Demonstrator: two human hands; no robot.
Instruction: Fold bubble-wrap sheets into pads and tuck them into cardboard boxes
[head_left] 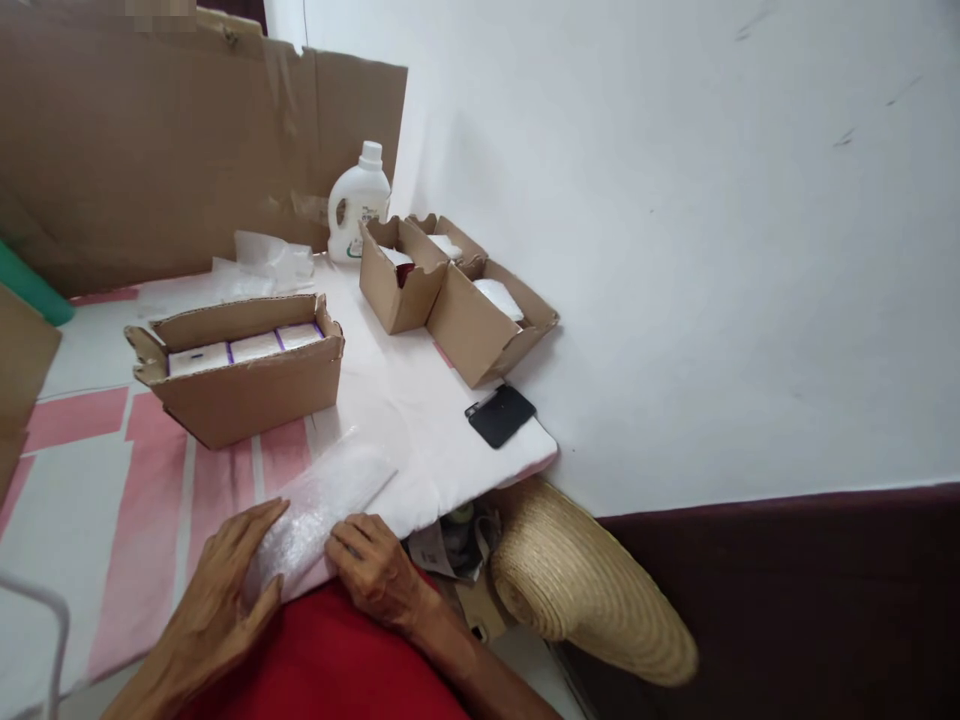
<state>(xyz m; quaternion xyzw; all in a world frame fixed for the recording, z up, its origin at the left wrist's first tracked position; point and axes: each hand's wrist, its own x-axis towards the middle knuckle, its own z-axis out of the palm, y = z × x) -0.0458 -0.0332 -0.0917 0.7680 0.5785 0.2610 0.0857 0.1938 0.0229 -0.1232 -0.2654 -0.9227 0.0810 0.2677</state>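
Note:
A clear bubble wrap bag [319,510] lies slantwise on the near edge of the table, in front of my red clothing. My left hand [229,580] rests along its left side, fingers stretched out and thumb apart, touching the plastic. At the bag's lower right edge, the fingers of my right hand [371,560] are curled in and closed on the plastic. Whether anything is inside the bag is hard to make out. Beyond it stands an open cardboard box [259,400] with several white, purple-edged packs [255,347] in a row.
Three smaller cardboard boxes [469,335] with white contents stand by the wall. Behind them is a white jug [360,205]. A black flat object [501,415] lies near the table's right corner. A straw hat [585,590] hangs below. Loose clear plastic [266,262] lies at the back.

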